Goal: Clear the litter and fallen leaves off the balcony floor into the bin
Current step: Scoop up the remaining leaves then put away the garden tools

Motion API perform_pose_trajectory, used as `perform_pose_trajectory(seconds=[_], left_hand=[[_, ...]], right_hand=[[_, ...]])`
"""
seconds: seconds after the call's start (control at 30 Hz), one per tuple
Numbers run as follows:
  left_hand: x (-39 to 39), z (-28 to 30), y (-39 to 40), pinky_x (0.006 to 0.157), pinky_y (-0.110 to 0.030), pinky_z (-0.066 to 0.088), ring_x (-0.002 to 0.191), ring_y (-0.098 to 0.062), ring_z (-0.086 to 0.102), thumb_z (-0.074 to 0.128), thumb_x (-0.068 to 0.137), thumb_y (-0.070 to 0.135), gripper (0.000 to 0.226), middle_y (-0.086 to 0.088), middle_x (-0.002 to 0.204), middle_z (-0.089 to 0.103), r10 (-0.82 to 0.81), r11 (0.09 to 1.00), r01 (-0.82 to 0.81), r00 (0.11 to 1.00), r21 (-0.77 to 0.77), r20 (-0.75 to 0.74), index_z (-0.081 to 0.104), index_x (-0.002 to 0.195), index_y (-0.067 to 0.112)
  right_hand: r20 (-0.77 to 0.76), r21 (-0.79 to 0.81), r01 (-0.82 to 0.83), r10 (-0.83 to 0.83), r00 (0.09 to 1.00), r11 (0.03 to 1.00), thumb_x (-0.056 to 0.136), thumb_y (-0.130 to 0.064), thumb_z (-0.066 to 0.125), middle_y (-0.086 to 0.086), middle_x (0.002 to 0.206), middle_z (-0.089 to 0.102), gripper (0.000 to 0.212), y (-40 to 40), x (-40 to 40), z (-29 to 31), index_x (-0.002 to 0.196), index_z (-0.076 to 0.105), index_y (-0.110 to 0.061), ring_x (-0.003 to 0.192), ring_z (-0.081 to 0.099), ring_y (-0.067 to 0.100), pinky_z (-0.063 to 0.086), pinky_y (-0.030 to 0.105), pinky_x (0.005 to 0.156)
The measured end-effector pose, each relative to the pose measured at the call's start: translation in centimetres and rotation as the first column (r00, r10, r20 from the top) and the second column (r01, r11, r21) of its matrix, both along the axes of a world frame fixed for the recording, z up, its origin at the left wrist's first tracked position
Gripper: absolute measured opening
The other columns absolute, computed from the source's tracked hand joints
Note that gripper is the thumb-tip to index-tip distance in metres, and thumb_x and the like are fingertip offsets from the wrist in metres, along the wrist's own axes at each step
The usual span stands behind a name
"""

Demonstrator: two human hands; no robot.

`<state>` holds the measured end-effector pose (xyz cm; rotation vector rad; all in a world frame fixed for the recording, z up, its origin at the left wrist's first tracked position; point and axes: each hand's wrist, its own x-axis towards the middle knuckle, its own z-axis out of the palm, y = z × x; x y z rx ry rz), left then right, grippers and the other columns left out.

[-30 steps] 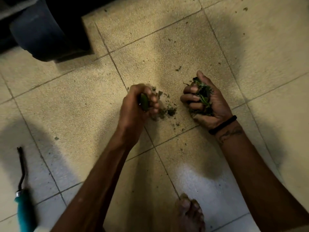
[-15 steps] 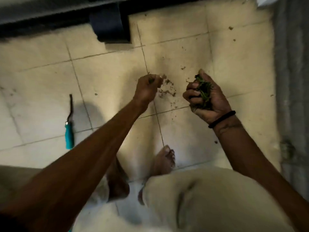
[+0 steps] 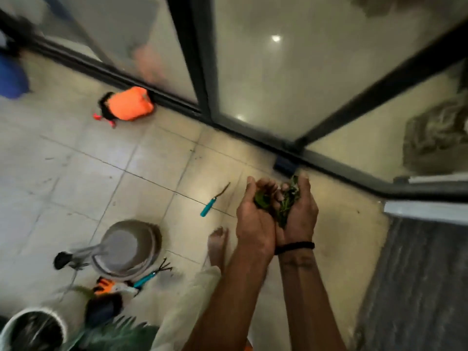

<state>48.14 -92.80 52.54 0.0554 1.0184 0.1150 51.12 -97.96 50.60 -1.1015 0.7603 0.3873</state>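
Dim warm light, lamp glare on the glass door (image 3: 278, 72); motion blur, edges smeared

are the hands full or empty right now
Full: left hand and right hand are cupped together, holding green leaves.

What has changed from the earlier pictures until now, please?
The person has stood up. The left hand, which was pinching scraps off the tiles, has come beside the right hand, and both now cup the leaves together. The right hand kept its bunch throughout. The teal-handled tool still lies on the floor, untouched.
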Motion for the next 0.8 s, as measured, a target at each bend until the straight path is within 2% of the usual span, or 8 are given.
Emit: perform_pose_trajectory(seconds=[0.1,0.23,0.33,0.47,0.6,0.67,0.73,0.8], left_hand=[[-1.4,5.4,6.8,0.091,-0.037,0.055,0.079,-0.021,0.066,0.061,0.095,0.037,0.028,-0.005,0.080,0.066,0.127,0.992,-0.127,0.992,-0.007,0.009,0.065,0.081,0.013],[-3.8,12.0,15.7,0.084,-0.038,0.055,0.071,-0.021,0.068,0.069,0.090,0.042,0.032,-0.004,0.072,0.066,0.296,0.955,-0.295,0.955,0.042,-0.025,0.064,0.073,0.015],[-5.7,16.4,22.1,0.093,-0.043,0.054,0.068,-0.023,0.067,0.078,0.080,0.045,0.037,-0.005,0.066,0.063,0.428,0.900,-0.428,0.904,0.080,0.013,0.062,0.065,0.015],[-7.9,19.5,29.8,0.090,-0.042,0.057,0.077,-0.023,0.065,0.071,0.091,0.044,0.036,-0.005,0.073,0.065,0.544,0.825,-0.539,0.839,0.169,0.021,0.063,0.073,0.014],[-8.7,20.7,40.2,0.071,-0.033,0.054,0.058,-0.017,0.067,0.062,0.097,0.039,0.051,-0.001,0.058,0.064,0.626,0.752,-0.616,0.779,0.233,0.041,0.063,0.051,0.016],[-8.9,21.4,43.5,0.062,-0.028,0.055,0.052,-0.016,0.065,0.064,0.096,0.039,0.053,0.000,0.054,0.061,0.665,0.720,-0.660,0.745,0.216,0.060,0.059,0.048,0.017],[-9.8,20.9,47.5,0.067,-0.030,0.057,0.056,-0.018,0.068,0.069,0.092,0.040,0.049,-0.003,0.058,0.063,0.675,0.709,-0.665,0.736,0.233,0.048,0.061,0.051,0.015],[-10.5,21.1,52.8,0.084,-0.039,0.059,0.076,-0.026,0.073,0.081,0.079,0.045,0.040,-0.010,0.075,0.069,0.692,0.705,-0.660,0.721,0.260,-0.045,0.064,0.066,0.011]], right_hand=[[0.005,-0.018,-0.129,0.129,0.992,0.991,0.089,-0.044,0.076,0.013,0.083,0.061,0.033,7.7,-1.1,5.4,0.087,0.064,-0.014,0.082,0.059,0.030,0.055,0.050,0.088],[0.081,-0.050,-0.343,0.347,0.935,0.938,0.097,-0.034,0.067,0.008,0.076,0.061,0.024,17.4,-3.2,13.0,0.085,0.061,-0.014,0.071,0.062,0.023,0.058,0.034,0.069],[0.107,-0.066,-0.500,0.504,0.857,0.864,0.099,-0.033,0.063,0.011,0.077,0.060,0.027,24.2,-4.7,17.8,0.085,0.061,-0.010,0.072,0.061,0.024,0.056,0.033,0.066],[0.164,-0.033,-0.653,0.649,0.743,0.756,0.088,-0.053,0.071,0.020,0.086,0.060,0.046,33.0,-6.8,21.7,0.090,0.065,-0.008,0.081,0.061,0.029,0.053,0.047,0.080],[0.224,-0.050,-0.770,0.758,0.612,0.636,0.104,-0.027,0.055,0.014,0.078,0.058,0.031,43.9,-7.6,23.2,0.089,0.064,0.000,0.065,0.060,0.015,0.053,0.026,0.064],[0.262,-0.047,-0.801,0.781,0.566,0.597,0.105,-0.024,0.054,0.018,0.083,0.060,0.030,47.1,-7.9,23.3,0.099,0.065,0.003,0.067,0.061,0.016,0.053,0.024,0.061],[0.291,-0.051,-0.828,0.801,0.523,0.559,0.105,-0.020,0.052,0.017,0.079,0.058,0.024,51.5,-8.2,23.1,0.099,0.063,0.001,0.062,0.060,0.012,0.052,0.021,0.057],[0.279,-0.061,-0.853,0.829,0.485,0.519,0.106,-0.012,0.050,0.012,0.074,0.054,0.020,56.7,-8.7,23.0,0.098,0.060,0.003,0.054,0.058,0.004,0.048,0.016,0.054]])
